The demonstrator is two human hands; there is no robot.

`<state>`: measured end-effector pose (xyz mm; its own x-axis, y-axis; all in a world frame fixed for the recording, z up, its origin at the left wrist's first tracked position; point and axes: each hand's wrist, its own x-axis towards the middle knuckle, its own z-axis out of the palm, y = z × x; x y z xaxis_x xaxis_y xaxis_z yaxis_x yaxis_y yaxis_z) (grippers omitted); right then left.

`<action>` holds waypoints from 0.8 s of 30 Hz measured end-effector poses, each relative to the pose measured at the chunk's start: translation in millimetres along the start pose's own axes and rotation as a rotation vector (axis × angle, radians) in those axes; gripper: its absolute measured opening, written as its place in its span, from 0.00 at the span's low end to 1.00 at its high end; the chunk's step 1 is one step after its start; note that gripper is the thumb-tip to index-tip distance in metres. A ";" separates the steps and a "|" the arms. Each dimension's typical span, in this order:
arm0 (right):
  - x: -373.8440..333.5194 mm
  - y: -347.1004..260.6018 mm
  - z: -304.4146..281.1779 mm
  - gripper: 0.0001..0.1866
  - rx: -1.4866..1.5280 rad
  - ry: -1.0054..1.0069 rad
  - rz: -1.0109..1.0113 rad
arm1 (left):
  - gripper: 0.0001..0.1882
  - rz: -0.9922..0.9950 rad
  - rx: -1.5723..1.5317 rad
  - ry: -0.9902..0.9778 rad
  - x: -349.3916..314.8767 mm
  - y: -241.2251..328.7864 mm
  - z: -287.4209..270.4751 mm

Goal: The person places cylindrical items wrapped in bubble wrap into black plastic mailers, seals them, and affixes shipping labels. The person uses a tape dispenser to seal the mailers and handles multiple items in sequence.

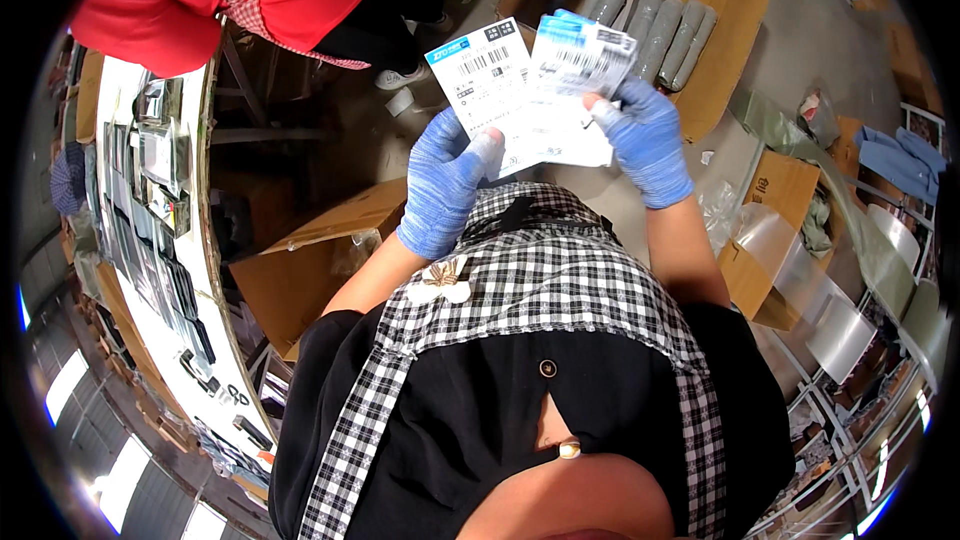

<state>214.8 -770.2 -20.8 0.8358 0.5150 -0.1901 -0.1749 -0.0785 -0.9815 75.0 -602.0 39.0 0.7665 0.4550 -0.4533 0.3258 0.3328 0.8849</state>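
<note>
Both my hands wear blue knit fingerless gloves and hold white paper labels in front of my apron. My left hand [447,176] pinches a shipping label [485,80] with a blue corner and a barcode, its thumb on the lower edge. A small stack of similar labels [582,55], partly blurred, sits in my right hand [642,140], the thumb across its front. The two sets overlap at their inner edges. Fingers behind the papers are hidden.
Beyond my hands stands an open cardboard box [735,0] with several grey wrapped parcels [655,25]. To the left runs a long white table [205,270] with flat packets, where a person in red [240,0] stands. Another open box [320,270] lies below it; metal racks are right.
</note>
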 end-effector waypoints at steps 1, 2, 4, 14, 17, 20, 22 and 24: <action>3.1 1.4 -3.8 0.20 0.078 0.034 -0.065 | 0.17 0.014 -0.013 0.014 -0.7 0.3 1.3; 3.9 -0.7 -9.4 0.22 0.142 0.039 -0.096 | 0.17 0.028 -0.026 0.028 -1.6 1.8 4.1; 3.9 -19.9 -14.0 0.25 0.231 0.082 -0.126 | 0.16 0.021 -0.011 0.035 -1.0 6.0 5.5; 1.7 -19.6 15.7 0.10 -0.122 -0.124 -0.061 | 0.14 -0.006 0.054 0.020 1.9 2.0 3.4; 2.5 -20.2 22.2 0.13 -0.012 -0.125 0.070 | 0.14 -0.011 0.040 0.028 1.2 4.6 4.7; 4.2 -2.7 19.6 0.11 0.014 -0.136 0.093 | 0.14 -0.011 0.043 0.008 2.6 6.2 6.5; 4.9 0.4 17.4 0.11 0.099 -0.140 0.138 | 0.15 0.020 0.065 -0.015 7.6 6.7 8.6; 5.0 0.0 14.2 0.11 0.040 -0.129 0.096 | 0.18 0.076 0.101 -0.059 18.2 0.1 7.3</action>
<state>211.5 -755.5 -21.4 0.7410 0.6120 -0.2761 -0.2737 -0.1002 -0.9566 93.0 -599.8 31.6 0.8215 0.4251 -0.3800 0.3175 0.2126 0.9241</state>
